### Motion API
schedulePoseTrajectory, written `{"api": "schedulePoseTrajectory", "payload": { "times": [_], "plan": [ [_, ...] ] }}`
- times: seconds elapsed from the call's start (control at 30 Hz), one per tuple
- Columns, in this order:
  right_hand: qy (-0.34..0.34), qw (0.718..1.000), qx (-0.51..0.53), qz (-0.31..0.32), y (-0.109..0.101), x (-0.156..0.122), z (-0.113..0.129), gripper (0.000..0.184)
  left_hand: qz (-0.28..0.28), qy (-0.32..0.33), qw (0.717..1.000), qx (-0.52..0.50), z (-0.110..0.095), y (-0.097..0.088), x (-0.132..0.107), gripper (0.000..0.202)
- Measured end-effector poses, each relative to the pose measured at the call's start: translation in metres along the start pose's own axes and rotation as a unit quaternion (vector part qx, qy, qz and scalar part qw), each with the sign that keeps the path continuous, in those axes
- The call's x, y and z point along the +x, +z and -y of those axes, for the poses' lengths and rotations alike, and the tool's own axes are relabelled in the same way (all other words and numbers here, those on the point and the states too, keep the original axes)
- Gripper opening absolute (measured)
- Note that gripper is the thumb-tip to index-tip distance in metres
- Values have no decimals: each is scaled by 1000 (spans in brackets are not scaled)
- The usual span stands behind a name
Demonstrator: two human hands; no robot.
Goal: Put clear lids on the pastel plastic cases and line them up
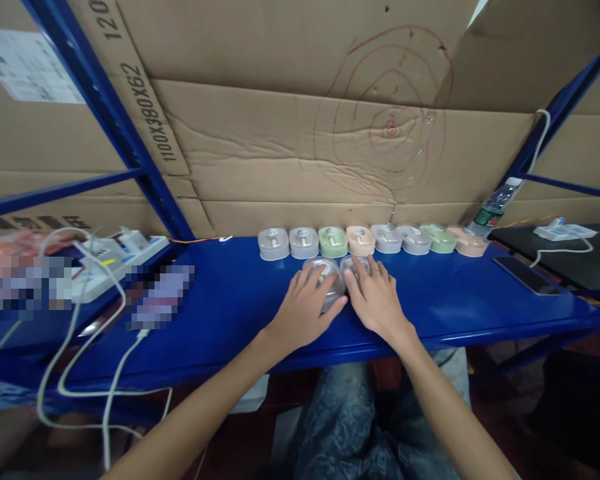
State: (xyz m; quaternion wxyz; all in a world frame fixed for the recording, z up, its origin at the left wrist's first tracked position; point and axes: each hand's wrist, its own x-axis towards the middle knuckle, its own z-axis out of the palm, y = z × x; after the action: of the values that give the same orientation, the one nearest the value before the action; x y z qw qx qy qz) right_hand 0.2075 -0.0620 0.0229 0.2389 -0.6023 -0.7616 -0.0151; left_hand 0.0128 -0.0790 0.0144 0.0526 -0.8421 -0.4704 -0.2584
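Note:
My left hand (303, 307) lies over a grey plastic container with a clear lid (336, 285), its fingers curved on the top and its thumb along the near right side. Close beside it, my right hand (376, 301) grips a second grey container (349, 263), mostly hidden under the fingers. Just behind both hands runs a row of similar lidded containers: grey (273, 244), grey (304, 243), green (333, 241), peach (360, 241), then grey (386, 239), grey (413, 240), green (437, 238) and peach (467, 241).
The containers stand on a blue metal shelf (220, 293) before a cardboard wall (250, 147). To the left are a charging phone (163, 293), white cables and a power strip (145, 252). A dark phone (526, 275) and a plastic bottle (495, 208) are at the right.

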Motion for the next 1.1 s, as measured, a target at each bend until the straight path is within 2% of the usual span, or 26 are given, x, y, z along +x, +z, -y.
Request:
{"api": "schedulePoseTrajectory", "payload": {
  "times": [0.1,0.17,0.27,0.37,0.5,0.57,0.7,0.77,0.83,0.93,1.0,1.1],
  "plan": [
    [-87,994,70,-8,0,-10,-5,55,-29,-42,998,43,17,-13,-19,45],
    [-133,988,79,5,5,-19,-3,55,-46,-74,993,78,32,-24,-33,44],
    [-176,982,54,41,17,-26,17,66,-47,-118,982,142,54,-38,-48,42],
    [-221,973,28,67,26,-24,47,69,-29,-136,970,197,80,-44,-52,43],
    [-250,965,20,77,32,-24,73,74,-13,-172,956,239,123,-42,-35,46],
    [-255,964,16,71,33,-26,80,74,-7,-183,958,221,148,-40,-18,49],
    [-284,956,17,67,37,-28,97,76,0,-214,972,94,194,-39,13,54],
    [-299,952,18,70,41,-26,109,78,-27,-227,973,23,208,-44,18,57],
    [-302,950,17,71,47,-22,121,81,-81,-239,968,-7,212,-54,12,59],
    [-304,950,15,65,55,-11,138,84,-134,-228,964,-4,194,-75,-16,60],
    [-313,948,15,59,61,-1,149,82,-125,-207,970,2,169,-84,-41,56],
    [-317,946,27,64,70,16,165,77,-76,-166,982,45,131,-83,-75,54]
  ]
}}
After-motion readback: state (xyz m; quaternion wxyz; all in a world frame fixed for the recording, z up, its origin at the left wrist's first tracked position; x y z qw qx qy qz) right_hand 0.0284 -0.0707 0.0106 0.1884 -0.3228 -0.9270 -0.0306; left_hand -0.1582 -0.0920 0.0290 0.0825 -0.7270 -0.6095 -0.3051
